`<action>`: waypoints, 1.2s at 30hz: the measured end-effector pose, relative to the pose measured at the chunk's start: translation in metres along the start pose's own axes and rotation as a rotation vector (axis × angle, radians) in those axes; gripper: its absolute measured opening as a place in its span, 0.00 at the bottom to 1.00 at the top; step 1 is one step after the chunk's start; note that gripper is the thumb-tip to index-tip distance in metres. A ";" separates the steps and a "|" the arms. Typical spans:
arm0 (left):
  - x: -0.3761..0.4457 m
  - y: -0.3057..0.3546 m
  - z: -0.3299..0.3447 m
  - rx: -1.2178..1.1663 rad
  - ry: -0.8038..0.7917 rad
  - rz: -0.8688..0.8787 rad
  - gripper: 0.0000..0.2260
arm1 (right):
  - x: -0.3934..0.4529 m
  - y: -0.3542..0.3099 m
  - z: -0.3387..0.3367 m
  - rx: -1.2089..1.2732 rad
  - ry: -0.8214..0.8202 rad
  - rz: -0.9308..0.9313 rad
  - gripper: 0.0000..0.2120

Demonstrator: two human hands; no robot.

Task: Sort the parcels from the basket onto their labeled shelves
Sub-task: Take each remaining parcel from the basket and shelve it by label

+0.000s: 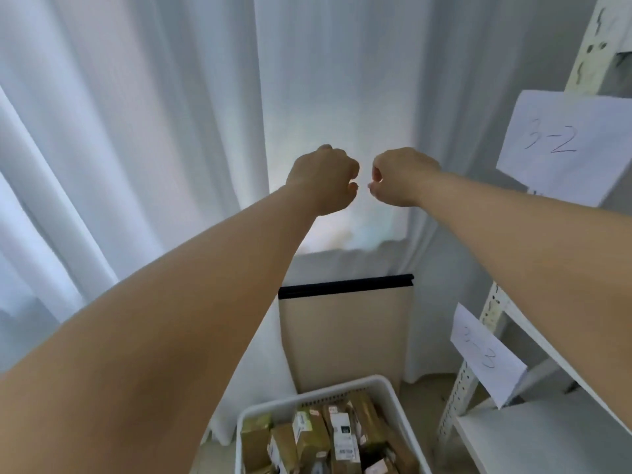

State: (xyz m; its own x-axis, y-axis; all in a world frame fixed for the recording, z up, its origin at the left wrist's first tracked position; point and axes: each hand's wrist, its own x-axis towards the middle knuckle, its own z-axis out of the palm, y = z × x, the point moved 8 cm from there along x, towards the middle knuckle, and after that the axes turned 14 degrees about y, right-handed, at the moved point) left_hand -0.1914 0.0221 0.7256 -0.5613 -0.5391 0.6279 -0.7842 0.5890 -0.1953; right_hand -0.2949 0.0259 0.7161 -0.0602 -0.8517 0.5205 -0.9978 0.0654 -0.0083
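Observation:
Both my arms stretch forward at chest height in front of a white curtain. My left hand and my right hand are closed into fists, almost touching each other, with nothing in them. Far below them a white plastic basket stands on the floor, filled with several brown cardboard parcels that carry white labels. At the right is a white metal shelf unit with paper labels reading "3-2" and "3-3".
White curtains fill the view ahead and to the left. A beige panel with a black top strip leans behind the basket. The shelf's perforated upright rises at the right, under my right forearm.

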 end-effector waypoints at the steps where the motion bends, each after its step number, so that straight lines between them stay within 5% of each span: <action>1: -0.009 -0.009 0.013 0.005 -0.035 -0.015 0.15 | 0.000 -0.006 0.017 0.015 -0.037 -0.010 0.13; 10: -0.062 -0.089 0.101 0.005 -0.222 -0.079 0.15 | -0.004 -0.087 0.142 0.082 -0.264 -0.078 0.14; 20: -0.160 -0.149 0.235 -0.158 -0.501 0.106 0.13 | -0.037 -0.167 0.281 0.106 -0.485 0.111 0.14; 28: -0.235 -0.122 0.337 -0.310 -0.675 0.246 0.13 | -0.136 -0.127 0.358 0.081 -0.672 0.389 0.13; 36: -0.301 -0.082 0.443 -0.397 -0.843 0.201 0.08 | -0.214 -0.105 0.458 0.166 -0.837 0.534 0.13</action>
State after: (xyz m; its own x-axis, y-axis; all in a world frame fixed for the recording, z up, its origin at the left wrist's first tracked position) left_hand -0.0749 -0.1305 0.2190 -0.8035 -0.5706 -0.1697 -0.5919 0.7960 0.1264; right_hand -0.1891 -0.0369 0.2149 -0.4364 -0.8278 -0.3526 -0.8222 0.5261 -0.2175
